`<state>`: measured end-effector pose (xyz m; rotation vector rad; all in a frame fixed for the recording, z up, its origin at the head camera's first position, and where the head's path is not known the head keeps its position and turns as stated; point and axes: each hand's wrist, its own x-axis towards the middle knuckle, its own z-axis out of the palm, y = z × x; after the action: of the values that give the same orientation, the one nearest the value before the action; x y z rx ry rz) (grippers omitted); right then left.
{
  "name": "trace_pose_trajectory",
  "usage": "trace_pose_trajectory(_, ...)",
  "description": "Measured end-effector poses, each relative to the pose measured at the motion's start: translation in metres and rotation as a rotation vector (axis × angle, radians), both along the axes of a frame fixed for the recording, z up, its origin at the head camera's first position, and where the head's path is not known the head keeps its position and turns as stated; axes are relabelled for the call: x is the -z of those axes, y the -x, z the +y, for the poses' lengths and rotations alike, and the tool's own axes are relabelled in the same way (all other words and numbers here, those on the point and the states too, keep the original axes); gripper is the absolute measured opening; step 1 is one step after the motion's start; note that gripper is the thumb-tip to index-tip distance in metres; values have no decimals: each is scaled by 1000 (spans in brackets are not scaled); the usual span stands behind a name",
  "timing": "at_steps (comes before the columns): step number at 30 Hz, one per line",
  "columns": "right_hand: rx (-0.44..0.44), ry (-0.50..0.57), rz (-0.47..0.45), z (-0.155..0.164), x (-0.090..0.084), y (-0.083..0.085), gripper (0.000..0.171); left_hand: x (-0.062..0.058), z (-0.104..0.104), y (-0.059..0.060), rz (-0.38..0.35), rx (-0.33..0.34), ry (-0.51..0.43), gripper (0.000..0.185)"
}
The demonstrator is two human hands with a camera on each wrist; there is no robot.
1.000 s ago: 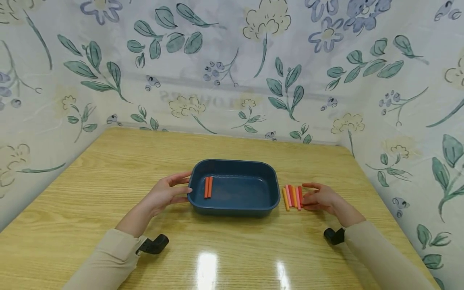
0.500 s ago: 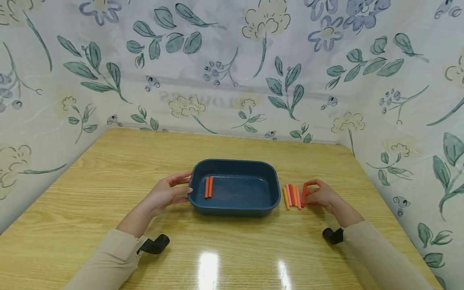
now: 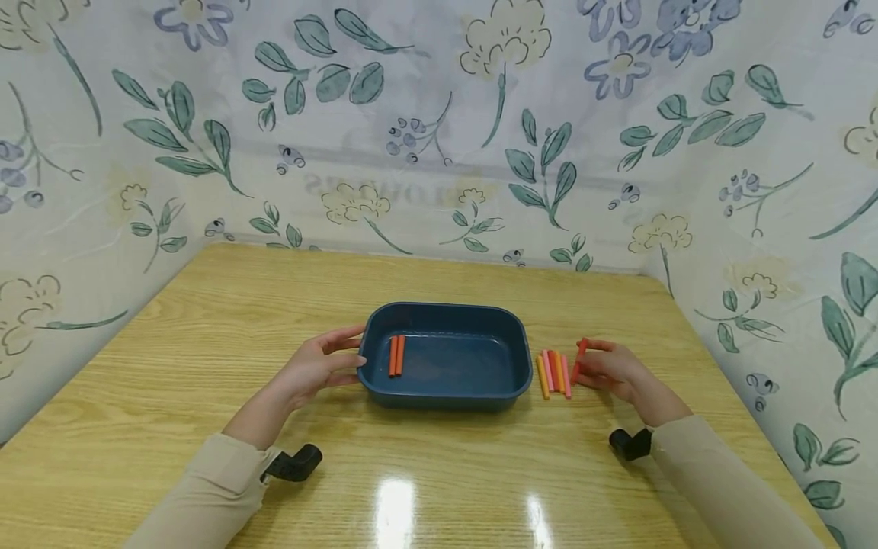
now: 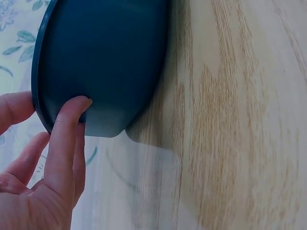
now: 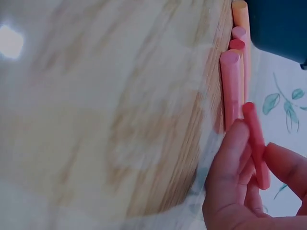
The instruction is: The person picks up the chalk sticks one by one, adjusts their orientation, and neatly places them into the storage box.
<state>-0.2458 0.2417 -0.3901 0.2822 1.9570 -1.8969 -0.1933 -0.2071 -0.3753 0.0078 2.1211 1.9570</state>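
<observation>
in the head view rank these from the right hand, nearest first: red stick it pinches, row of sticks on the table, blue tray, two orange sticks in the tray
1. Red stick, in the right hand's grip.
2. Row of pink and orange sticks on the wooden table, just left of the hand.
3. Dark blue plastic tray, centre.
4. Two orange sticks at the tray's left end.

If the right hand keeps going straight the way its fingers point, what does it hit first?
The right hand, pinching a red stick, points left. It would probably meet the row of sticks lying on the table first, then the blue tray beyond them; if lifted higher, it might clear the row.
</observation>
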Motion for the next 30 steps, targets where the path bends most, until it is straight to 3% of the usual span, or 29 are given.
trace_pose_trajectory(7,31,2,2,-5,-4,3,64,2,-1,1,0,-1,8,63)
trace_pose_trajectory(19,-3,-64,31,-12,-18,5,58,0,-1,-2,-1,4,-8,63)
trace_pose_trajectory(30,-43,-20,48,-26,-33,10,59,1,-1,1,-9,2,-3,63)
